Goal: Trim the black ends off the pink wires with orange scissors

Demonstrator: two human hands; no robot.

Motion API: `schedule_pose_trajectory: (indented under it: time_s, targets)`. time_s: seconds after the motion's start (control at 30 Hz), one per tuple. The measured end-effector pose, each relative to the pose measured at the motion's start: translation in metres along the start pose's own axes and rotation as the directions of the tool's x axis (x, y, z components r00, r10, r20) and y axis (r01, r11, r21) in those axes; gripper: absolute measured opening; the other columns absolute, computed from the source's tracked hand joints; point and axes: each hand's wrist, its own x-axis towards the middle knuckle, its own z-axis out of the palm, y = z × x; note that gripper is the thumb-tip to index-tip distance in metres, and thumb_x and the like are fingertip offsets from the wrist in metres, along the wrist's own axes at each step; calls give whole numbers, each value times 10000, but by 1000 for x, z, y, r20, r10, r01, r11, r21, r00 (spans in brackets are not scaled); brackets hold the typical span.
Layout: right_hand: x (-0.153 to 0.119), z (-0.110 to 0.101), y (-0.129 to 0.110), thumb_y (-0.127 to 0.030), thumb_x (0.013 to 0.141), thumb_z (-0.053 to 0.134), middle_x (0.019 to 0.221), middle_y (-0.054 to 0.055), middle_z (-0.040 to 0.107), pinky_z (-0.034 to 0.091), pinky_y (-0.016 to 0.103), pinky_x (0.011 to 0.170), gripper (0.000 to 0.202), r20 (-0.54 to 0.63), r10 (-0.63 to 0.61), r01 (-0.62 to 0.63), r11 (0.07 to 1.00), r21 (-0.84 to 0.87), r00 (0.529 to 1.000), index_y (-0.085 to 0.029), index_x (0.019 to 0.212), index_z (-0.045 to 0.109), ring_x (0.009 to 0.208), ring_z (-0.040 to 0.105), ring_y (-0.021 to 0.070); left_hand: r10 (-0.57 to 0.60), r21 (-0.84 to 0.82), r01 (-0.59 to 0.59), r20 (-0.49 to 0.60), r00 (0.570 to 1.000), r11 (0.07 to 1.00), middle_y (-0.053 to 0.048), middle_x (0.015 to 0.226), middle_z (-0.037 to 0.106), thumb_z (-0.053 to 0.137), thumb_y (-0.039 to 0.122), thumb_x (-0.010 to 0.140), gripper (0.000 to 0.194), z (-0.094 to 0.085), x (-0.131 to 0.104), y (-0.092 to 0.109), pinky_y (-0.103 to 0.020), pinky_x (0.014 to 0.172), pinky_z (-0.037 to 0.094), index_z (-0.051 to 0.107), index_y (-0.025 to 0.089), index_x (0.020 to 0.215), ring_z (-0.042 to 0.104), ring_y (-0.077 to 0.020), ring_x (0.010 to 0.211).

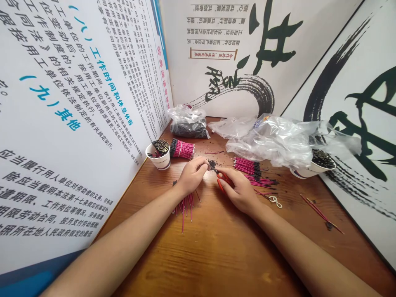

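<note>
My right hand [239,189] grips a pair of small red-handled scissors [227,180], the dark blades pointing left. Just left of the blade tips, my left hand [194,173] is closed in a pinch; what its fingers hold is too small to make out. Under my left wrist lie loose pink wires [187,206] with black ends, partly hidden by the arm. Small black scraps [213,163] are scattered on the table just beyond both hands. To the right of the scissors lie bundles of pink wires [246,166] with black ends.
Behind my left hand are a tied pink wire bundle [182,148], a paper cup [159,161] of black-ended pieces and a plastic bag [188,123]. Crumpled clear bags [275,138] partly cover another cup [312,170]. Thin sticks [321,214] and a white cord [274,201] lie right. Printed panels surround the wooden table [198,264].
</note>
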Motion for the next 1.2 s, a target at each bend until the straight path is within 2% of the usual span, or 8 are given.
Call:
schedule_pose_trajectory:
  time_s: [0.17, 0.37, 0.63, 1.2]
  targets:
    - [0, -1, -2, -270, 936, 514, 1136, 78, 702, 468, 395, 884, 308, -11, -8, 8, 1000, -5, 1000, -224, 1230, 593, 1004, 630, 244, -10, -21, 9, -3, 1000, 1000, -15, 731, 544, 430, 195, 857, 195, 1, 0, -4, -280, 739, 399, 515, 168, 683, 512, -155, 750]
    - [1, -1, -4, -283, 936, 510, 1075, 74, 716, 473, 371, 814, 291, -16, -6, 6, 1000, -20, 1000, -216, 1200, 613, 907, 646, 231, -34, -69, 33, -18, 999, 997, -6, 732, 529, 440, 202, 841, 143, 2, 0, -6, -272, 709, 383, 530, 162, 736, 489, -146, 731]
    - [0, 0, -1, -284, 937, 508, 1135, 80, 698, 465, 374, 868, 299, -12, -7, 7, 1000, -14, 1000, -213, 1212, 599, 990, 635, 239, -24, -50, 24, -1, 1000, 998, -6, 717, 510, 434, 217, 857, 181, 2, 0, -5, -272, 702, 377, 511, 161, 703, 478, -143, 722]
    - [0, -1, -2, -284, 936, 507, 1104, 82, 704, 458, 386, 853, 301, -10, 7, -7, 1000, -7, 1000, -210, 1209, 611, 946, 629, 236, -19, -24, 19, -3, 1000, 1000, -12, 723, 534, 429, 222, 863, 196, 1, 0, -5, -274, 709, 395, 517, 166, 697, 501, -150, 729]
